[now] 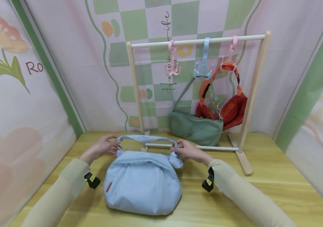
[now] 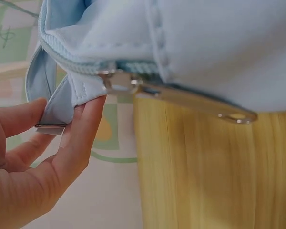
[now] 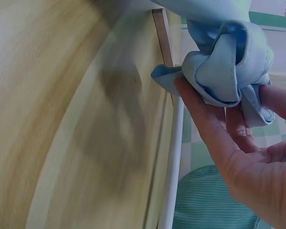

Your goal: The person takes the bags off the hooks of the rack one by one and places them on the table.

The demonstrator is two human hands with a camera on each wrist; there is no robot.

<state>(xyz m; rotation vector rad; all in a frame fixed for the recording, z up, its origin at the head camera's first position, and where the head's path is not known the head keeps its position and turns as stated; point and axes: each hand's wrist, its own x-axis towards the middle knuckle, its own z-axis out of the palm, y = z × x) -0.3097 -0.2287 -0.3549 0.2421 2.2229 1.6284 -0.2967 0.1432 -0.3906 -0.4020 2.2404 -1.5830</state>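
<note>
A light blue handbag (image 1: 144, 183) stands on the table, its strap (image 1: 147, 138) arched above the zipped top. My left hand (image 1: 104, 146) pinches the strap's left end; in the left wrist view, thumb and fingers (image 2: 81, 138) are around it by a metal slider (image 2: 50, 126). A zipper with a long metal pull (image 2: 200, 102) shows close by. At the other end, my right hand (image 1: 189, 149) holds the strap beside a knot (image 1: 175, 160). The right wrist view shows the thumb and fingers (image 3: 209, 129) gripping the fabric under this knot (image 3: 224, 71).
Behind the handbag stands a wooden rack (image 1: 249, 104) with white rods. From it hang an empty pink hook (image 1: 172, 60), a blue hook (image 1: 205, 60) bearing a green bag (image 1: 195, 127), and another pink hook (image 1: 232, 50) bearing a red bag (image 1: 235, 108). Printed curtains surround the wooden table (image 1: 201, 208).
</note>
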